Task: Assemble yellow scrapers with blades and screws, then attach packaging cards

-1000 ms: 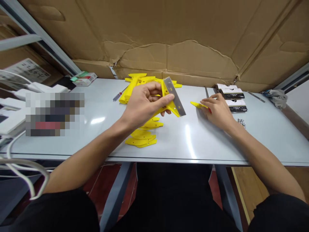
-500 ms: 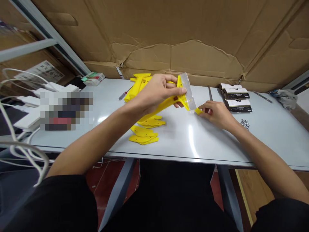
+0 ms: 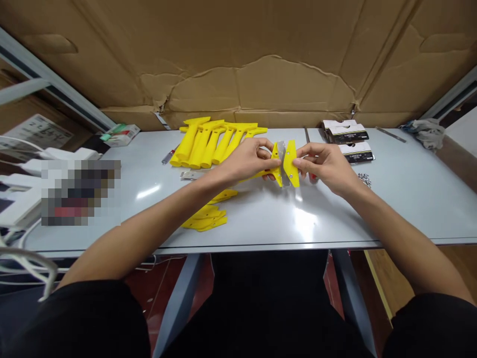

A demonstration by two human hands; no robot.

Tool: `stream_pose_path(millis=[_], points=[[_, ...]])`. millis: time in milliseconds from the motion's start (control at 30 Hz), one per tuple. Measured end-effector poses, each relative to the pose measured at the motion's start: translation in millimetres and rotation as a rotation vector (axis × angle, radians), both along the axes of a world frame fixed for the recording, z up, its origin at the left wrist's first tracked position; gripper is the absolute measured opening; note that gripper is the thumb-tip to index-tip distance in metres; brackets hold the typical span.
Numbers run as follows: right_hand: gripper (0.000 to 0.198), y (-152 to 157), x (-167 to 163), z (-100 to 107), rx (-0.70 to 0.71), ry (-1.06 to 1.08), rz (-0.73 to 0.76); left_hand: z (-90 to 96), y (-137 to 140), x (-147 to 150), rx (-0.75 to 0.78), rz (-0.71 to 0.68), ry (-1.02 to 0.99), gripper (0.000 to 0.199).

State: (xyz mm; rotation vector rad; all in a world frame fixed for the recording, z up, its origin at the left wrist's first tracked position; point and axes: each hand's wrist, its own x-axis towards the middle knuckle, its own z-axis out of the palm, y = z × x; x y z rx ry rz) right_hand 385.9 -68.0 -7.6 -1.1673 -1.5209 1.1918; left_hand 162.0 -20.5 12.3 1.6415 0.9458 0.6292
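Note:
My left hand (image 3: pixel 248 161) is closed on a yellow T-shaped scraper handle (image 3: pixel 276 153), gripped near its head. A thin blade strip (image 3: pixel 282 171), greyish and partly see-through, lies along the head under my left thumb. Between thumb and fingers, my right hand (image 3: pixel 330 166) pinches a yellow cover plate (image 3: pixel 291 166) with two screw holes, which stands beside the blade. Something red shows under my right fingers, too hidden to name. Left of the hands lie loose yellow plates (image 3: pixel 208 219) in overlapping piles, partly behind my left forearm.
Several yellow handles (image 3: pixel 203 149) lie in a row at the back. A screwdriver (image 3: pixel 168 156) and a flat metal strip (image 3: pixel 191 175) lie near them. Small screws (image 3: pixel 364 180) are heaped right of my right hand, near black-and-white boxes (image 3: pixel 346 132). White cables and a power strip (image 3: pixel 18 199) occupy the left.
My right hand has raised the yellow plate from below the blade's lower end to upright beside it. The scraper head now stands more upright, and the camera view has shifted.

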Motion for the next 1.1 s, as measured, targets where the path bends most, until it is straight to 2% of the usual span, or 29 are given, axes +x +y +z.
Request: stream_pose_path(millis=[233, 400, 500, 533, 767, 933, 1100], points=[[0.049, -0.7, -10.8, -3.5, -0.026, 0.005, -0.028, -5.9, 0.6, 0.9, 0.075, -0.119, -0.016, 0.017], [0.052, 0.8, -10.5, -8.1, -0.007, 0.001, -0.053, -2.9, 0.9, 0.3, 0.087, -0.201, -0.03, 0.017], [0.053, 0.6, -12.0, -10.4, 0.015, -0.012, -0.077, -1.8, -0.4, -0.1, 0.128, -0.238, -0.027, 0.01], [0.053, 0.1, -12.9, -11.2, 0.022, -0.014, -0.078, -2.5, -0.8, -0.1, 0.145, -0.237, -0.024, 0.008], [0.067, -4.2, -17.8, -15.9, 0.037, -0.011, -0.1, -6.2, -2.4, 1.3, 0.159, -0.218, -0.053, 0.027], [0.061, -5.0, -16.3, -14.4, 0.08, -0.029, -0.051, 0.2, -5.8, 1.1, 0.113, -0.198, -0.096, 0.022], [0.054, -11.7, -15.9, -9.3, 0.14, -0.027, -0.048, -3.4, -10.8, -1.1, 0.069, -0.142, -0.111, 0.024]])
